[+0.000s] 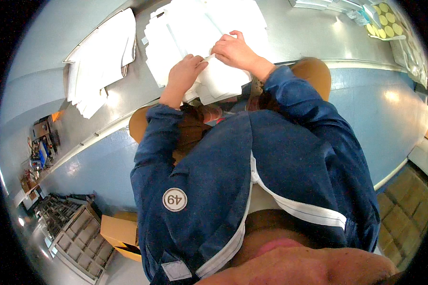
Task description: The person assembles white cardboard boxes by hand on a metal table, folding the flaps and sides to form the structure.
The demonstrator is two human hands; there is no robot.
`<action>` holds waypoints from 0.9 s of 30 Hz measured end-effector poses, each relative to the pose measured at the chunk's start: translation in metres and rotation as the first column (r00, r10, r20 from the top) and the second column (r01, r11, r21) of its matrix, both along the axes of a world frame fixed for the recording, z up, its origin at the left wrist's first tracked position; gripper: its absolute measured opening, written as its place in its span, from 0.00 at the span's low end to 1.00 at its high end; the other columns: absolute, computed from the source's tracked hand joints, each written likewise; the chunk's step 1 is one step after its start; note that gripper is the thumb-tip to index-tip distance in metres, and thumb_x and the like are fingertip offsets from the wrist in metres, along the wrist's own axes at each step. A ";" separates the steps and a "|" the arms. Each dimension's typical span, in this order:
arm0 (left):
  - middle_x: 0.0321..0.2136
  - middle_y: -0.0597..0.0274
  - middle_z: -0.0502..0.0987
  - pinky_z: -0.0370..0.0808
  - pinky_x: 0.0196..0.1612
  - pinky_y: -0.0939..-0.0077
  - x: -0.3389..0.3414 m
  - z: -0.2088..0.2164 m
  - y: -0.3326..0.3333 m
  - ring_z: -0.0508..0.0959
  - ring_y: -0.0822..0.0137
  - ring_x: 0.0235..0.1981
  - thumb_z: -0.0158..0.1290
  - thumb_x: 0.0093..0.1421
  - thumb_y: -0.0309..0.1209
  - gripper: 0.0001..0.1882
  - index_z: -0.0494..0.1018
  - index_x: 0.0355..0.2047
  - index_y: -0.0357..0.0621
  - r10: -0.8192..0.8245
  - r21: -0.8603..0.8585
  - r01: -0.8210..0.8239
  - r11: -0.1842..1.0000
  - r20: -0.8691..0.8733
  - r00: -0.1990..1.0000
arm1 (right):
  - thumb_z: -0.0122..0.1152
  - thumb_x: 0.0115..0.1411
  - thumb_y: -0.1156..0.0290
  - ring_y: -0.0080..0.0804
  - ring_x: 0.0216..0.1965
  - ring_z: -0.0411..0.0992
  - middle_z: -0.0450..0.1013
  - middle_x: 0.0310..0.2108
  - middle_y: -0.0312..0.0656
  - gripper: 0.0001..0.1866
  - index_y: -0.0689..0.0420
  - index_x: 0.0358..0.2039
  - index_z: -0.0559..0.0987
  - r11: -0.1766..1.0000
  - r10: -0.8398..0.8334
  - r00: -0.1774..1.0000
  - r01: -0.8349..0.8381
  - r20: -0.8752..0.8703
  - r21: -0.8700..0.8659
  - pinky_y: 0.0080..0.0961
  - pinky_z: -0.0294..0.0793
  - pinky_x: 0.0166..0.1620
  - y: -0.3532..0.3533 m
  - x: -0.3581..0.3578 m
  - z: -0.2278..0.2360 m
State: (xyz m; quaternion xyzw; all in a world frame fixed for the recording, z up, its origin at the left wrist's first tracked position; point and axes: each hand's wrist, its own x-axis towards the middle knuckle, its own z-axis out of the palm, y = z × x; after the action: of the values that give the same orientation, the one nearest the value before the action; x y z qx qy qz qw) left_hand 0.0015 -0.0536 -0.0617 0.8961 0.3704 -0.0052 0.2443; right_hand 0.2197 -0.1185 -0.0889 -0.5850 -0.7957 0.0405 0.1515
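A pile of white flat sheets with notched edges, much like carton blanks, lies on the metal table in front of me, its details washed out by glare. My left hand is closed on the edge of a white sheet at the near side of the pile. Just right of it, my right hand grips the same sheet from above, thumb and fingers drawn together, the forefinger raised. The sheet's near part bends down toward my lap. What exactly lies between the fingertips is hidden.
Another stack of white sheets rests at the table's left. At the far right is a sheet with yellow round pieces. Below on the left stand a cardboard box and a metal rack. The metal table has a pale front edge.
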 end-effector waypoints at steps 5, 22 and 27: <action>0.52 0.52 0.76 0.72 0.56 0.61 -0.041 0.001 0.011 0.77 0.50 0.51 0.48 0.65 0.33 0.19 0.74 0.55 0.43 0.000 -0.207 0.094 0.974 0.415 0.910 | 0.60 0.64 0.65 0.30 0.51 0.71 0.76 0.40 0.29 0.08 0.46 0.42 0.83 0.998 0.040 0.999 -0.040 -0.012 0.050 0.54 0.54 0.65 0.002 -0.003 0.002; 0.46 0.54 0.78 0.75 0.54 0.57 -0.037 -0.008 0.004 0.77 0.48 0.49 0.56 0.60 0.25 0.23 0.73 0.56 0.47 -0.221 0.080 0.209 0.975 0.199 0.955 | 0.66 0.58 0.61 0.33 0.57 0.69 0.74 0.49 0.34 0.20 0.49 0.51 0.80 0.977 0.012 0.997 0.006 -0.081 0.212 0.47 0.59 0.63 -0.035 -0.026 0.016; 0.42 0.53 0.77 0.74 0.53 0.55 -0.033 -0.003 -0.004 0.76 0.48 0.48 0.52 0.61 0.25 0.14 0.76 0.47 0.43 -0.232 0.125 0.211 0.970 0.193 0.953 | 0.72 0.53 0.59 0.35 0.60 0.67 0.71 0.56 0.37 0.32 0.50 0.59 0.74 0.947 0.272 0.954 -0.288 -0.124 -0.144 0.41 0.61 0.62 -0.078 -0.005 0.034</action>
State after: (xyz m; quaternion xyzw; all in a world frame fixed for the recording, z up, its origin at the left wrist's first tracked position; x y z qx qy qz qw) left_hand -0.0311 -0.0579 -0.0648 0.9390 0.2399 0.0795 0.2330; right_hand 0.2152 -0.1968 -0.0548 -0.4735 -0.8560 0.1555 0.1373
